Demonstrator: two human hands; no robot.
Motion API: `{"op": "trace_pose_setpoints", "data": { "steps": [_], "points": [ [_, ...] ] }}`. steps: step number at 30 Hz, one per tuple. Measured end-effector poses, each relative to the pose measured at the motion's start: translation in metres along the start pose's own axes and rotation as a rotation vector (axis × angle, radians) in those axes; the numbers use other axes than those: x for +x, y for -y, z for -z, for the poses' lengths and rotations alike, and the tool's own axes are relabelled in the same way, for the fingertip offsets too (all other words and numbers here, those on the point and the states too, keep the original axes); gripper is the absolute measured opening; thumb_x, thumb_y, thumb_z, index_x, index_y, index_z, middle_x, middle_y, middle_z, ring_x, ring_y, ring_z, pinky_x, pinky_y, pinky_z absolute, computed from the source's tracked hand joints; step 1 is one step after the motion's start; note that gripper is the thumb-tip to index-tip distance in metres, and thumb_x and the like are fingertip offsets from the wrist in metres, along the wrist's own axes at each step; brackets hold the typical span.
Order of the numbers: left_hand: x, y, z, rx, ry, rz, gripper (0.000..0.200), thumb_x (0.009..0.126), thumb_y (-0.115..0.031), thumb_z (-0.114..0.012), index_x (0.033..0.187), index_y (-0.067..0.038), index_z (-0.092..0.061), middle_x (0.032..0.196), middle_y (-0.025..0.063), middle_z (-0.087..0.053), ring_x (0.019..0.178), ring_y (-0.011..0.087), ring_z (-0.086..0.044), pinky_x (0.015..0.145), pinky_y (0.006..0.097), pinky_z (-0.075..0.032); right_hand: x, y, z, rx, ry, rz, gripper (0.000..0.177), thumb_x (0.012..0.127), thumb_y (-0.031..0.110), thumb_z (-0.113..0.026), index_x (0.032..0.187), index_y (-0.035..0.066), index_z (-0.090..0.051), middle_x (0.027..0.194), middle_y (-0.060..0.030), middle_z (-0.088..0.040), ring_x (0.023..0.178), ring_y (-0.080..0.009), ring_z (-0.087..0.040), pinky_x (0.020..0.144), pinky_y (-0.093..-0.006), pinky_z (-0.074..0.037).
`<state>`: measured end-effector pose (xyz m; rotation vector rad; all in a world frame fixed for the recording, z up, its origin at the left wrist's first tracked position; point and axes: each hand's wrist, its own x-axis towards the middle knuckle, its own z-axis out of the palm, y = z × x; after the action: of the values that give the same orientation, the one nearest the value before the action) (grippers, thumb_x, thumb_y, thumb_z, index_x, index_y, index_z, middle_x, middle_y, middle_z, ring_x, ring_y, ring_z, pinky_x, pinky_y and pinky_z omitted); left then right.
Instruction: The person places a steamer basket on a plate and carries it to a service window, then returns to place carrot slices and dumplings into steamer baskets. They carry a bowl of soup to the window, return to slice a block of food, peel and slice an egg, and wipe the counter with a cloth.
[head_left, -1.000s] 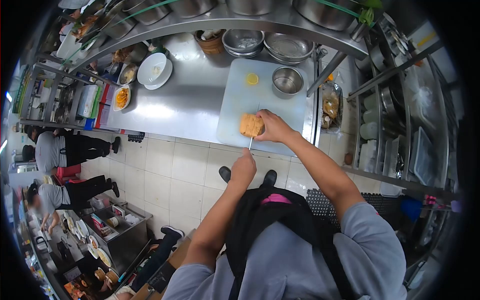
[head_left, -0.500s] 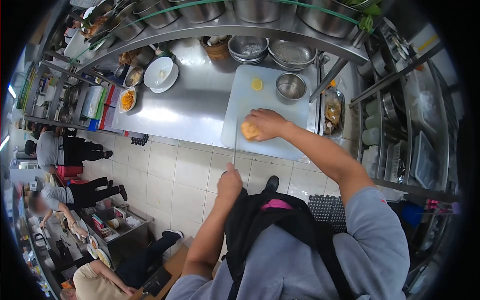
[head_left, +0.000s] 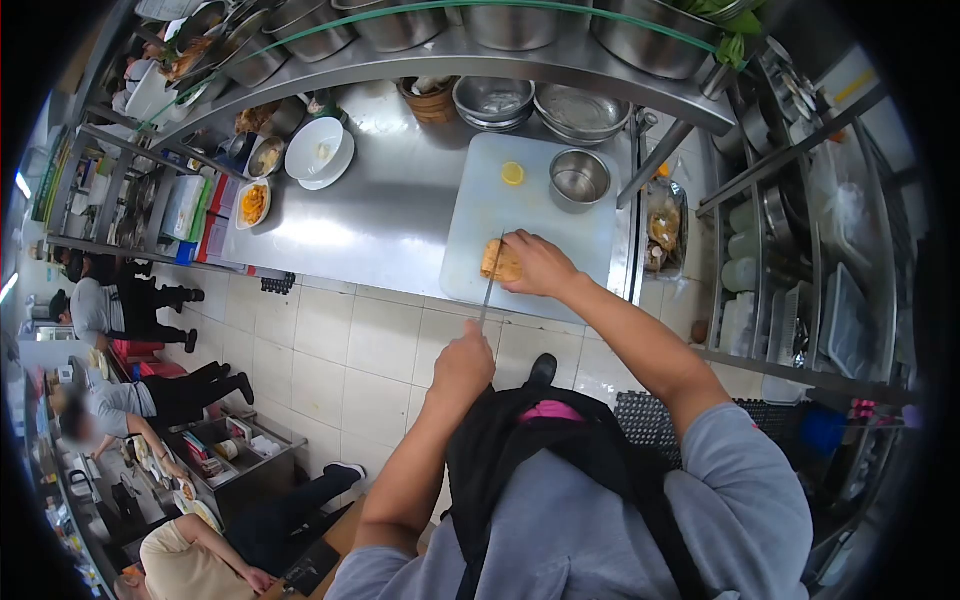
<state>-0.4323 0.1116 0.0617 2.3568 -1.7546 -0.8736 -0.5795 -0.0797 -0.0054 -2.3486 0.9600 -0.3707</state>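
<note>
My left hand (head_left: 464,366) is closed round the handle of a knife (head_left: 489,290), whose blade lies across an orange-tan piece of food (head_left: 500,262). My right hand (head_left: 540,264) holds the right side of that piece, fingers curled over it, on the white cutting board (head_left: 465,210). What the food is, I cannot tell. Farther back on the board lie a yellow round slice (head_left: 512,174) and a steel bowl (head_left: 579,178).
Steel bowls (head_left: 494,100) and a wooden container (head_left: 430,100) stand behind the board. White bowls (head_left: 320,150) and a dish of orange food (head_left: 254,203) are on the left. A shelf edge (head_left: 480,66) overhangs the counter. Other people work at the far left.
The knife has moved right and now crosses the piece, instead of standing left of it. My left hand has shifted slightly right and up; my right hand has moved to the piece's right side.
</note>
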Motion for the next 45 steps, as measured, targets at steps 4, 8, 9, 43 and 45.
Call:
{"op": "trace_pose_setpoints", "data": {
  "steps": [4,8,9,43,45],
  "points": [
    [0.045,-0.002,-0.02,-0.05,-0.071,-0.048,0.023,0.098,-0.017,-0.048,0.109,0.003,-0.047,0.079,0.0323,-0.067,0.078,0.0525,-0.067,0.073,0.061,-0.054,0.002,-0.001,0.001,0.01,0.05,0.01,0.073,0.068,0.03,-0.085,0.127,0.002,-0.051,0.117,-0.0187,-0.06,0.11,-0.0385,-0.062,0.093,-0.0458,-0.053],
    [0.029,-0.001,-0.006,0.013,0.006,-0.014,0.02,0.098,-0.015,-0.048,0.107,0.003,-0.044,0.081,0.037,-0.066,0.08,0.0531,-0.067,0.072,0.0603,-0.054,0.004,-0.008,0.0,0.071,0.029,0.022,0.072,0.067,0.028,-0.085,0.126,0.001,-0.052,0.117,-0.0193,-0.061,0.109,-0.0386,-0.062,0.094,-0.0459,-0.053],
    [0.018,0.0,-0.002,0.056,0.058,0.012,0.019,0.098,-0.015,-0.047,0.106,0.003,-0.044,0.081,0.0372,-0.065,0.08,0.0532,-0.067,0.072,0.0601,-0.054,0.003,-0.009,0.0,0.075,0.029,0.015,0.072,0.067,0.028,-0.085,0.126,0.001,-0.052,0.117,-0.0193,-0.061,0.109,-0.0386,-0.062,0.094,-0.0459,-0.053],
    [0.049,-0.012,-0.045,-0.048,-0.043,-0.049,0.024,0.1,-0.017,-0.048,0.11,0.004,-0.043,0.082,0.0358,-0.066,0.079,0.0527,-0.067,0.073,0.0606,-0.054,-0.006,-0.021,0.006,0.139,0.072,-0.004,0.071,0.063,0.029,-0.089,0.118,0.002,-0.052,0.117,-0.0166,-0.058,0.107,-0.0371,-0.062,0.092,-0.0436,-0.053],
    [0.05,-0.013,-0.043,-0.011,-0.046,-0.045,0.026,0.1,-0.019,-0.048,0.111,0.005,-0.043,0.079,0.0354,-0.066,0.077,0.0529,-0.067,0.071,0.0609,-0.054,-0.002,-0.027,0.013,0.144,0.07,-0.013,0.071,0.063,0.029,-0.089,0.118,0.002,-0.053,0.116,-0.0172,-0.058,0.107,-0.0379,-0.062,0.092,-0.0442,-0.053]
  ]
}}
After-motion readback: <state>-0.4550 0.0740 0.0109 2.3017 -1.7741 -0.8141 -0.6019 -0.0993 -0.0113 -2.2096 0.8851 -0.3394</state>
